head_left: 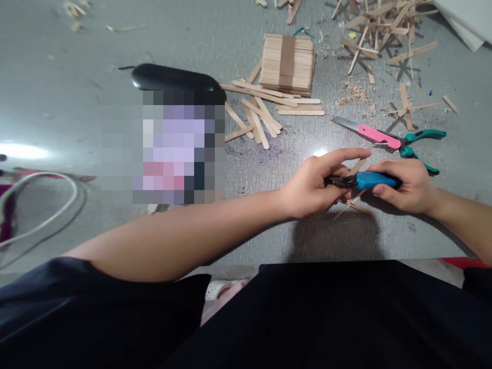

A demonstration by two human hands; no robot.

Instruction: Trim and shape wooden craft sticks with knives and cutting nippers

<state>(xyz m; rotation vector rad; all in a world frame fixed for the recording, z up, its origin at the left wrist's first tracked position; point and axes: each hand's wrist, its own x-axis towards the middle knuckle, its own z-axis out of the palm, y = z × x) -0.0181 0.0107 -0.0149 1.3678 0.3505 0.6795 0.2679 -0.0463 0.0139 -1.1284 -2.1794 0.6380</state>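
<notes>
My right hand (409, 184) is closed around blue-handled pliers (371, 180), whose dark metal head points left into my left hand. My left hand (313, 182) is closed on crossed wooden craft sticks (359, 206), its index finger stretched out over them. Stick ends show above and below the pliers; the grip itself is partly hidden by fingers. Just beyond my hands lie a pink box cutter (378, 136) with its blade out and green-handled pliers (425, 134), the two touching or overlapping.
A banded bundle of craft sticks (302, 64) stands at the back, with loose sticks (265, 115) before it. Crossed-stick pieces (384, 31) pile up at back right, near wood shavings (355, 93). A black case (175, 77) and a blurred-out item lie left, beyond a white cable (73, 187).
</notes>
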